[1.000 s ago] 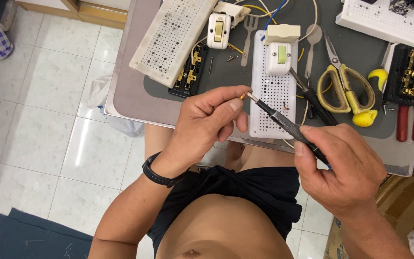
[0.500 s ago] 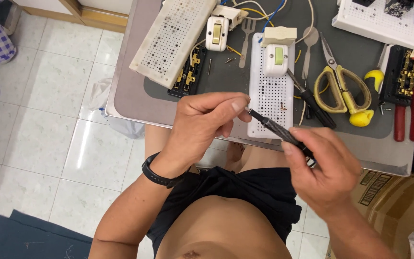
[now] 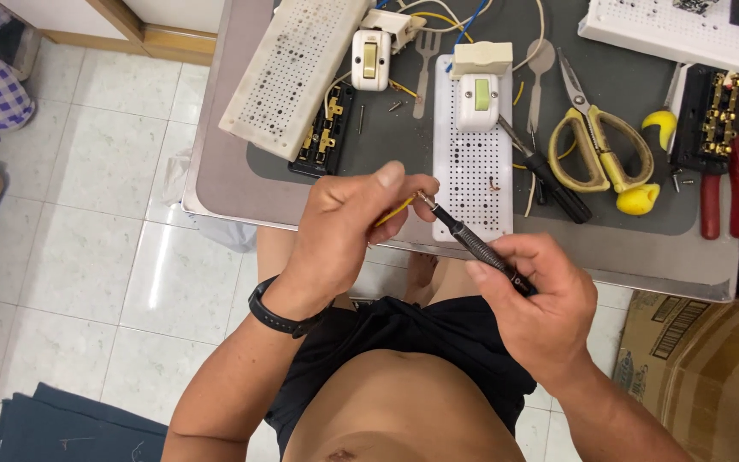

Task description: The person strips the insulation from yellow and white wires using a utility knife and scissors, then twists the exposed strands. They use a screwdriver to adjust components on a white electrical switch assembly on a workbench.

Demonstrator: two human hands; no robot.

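My left hand [image 3: 348,227] pinches a short yellow wire [image 3: 395,210] between thumb and fingers, just off the table's front edge. My right hand [image 3: 536,295] grips a slim black tool [image 3: 472,242] whose metal tip touches the wire's end. Both hands hover above my lap. Just behind them lies a white perforated board [image 3: 472,167] with a white switch [image 3: 478,101] mounted at its far end. A black watch band sits on my left wrist.
On the grey table [image 3: 224,171] lie a second tilted perforated board [image 3: 292,73], another switch [image 3: 370,60], a black terminal block [image 3: 322,133], yellow-handled scissors [image 3: 596,150], a black screwdriver [image 3: 549,180], red-handled pliers [image 3: 724,192] and loose wires. A cardboard box [image 3: 703,359] stands at the right.
Both hands have drawn slightly closer together. The tool's tip has stayed at the wire's end in my left fingers. The view has shifted a little.
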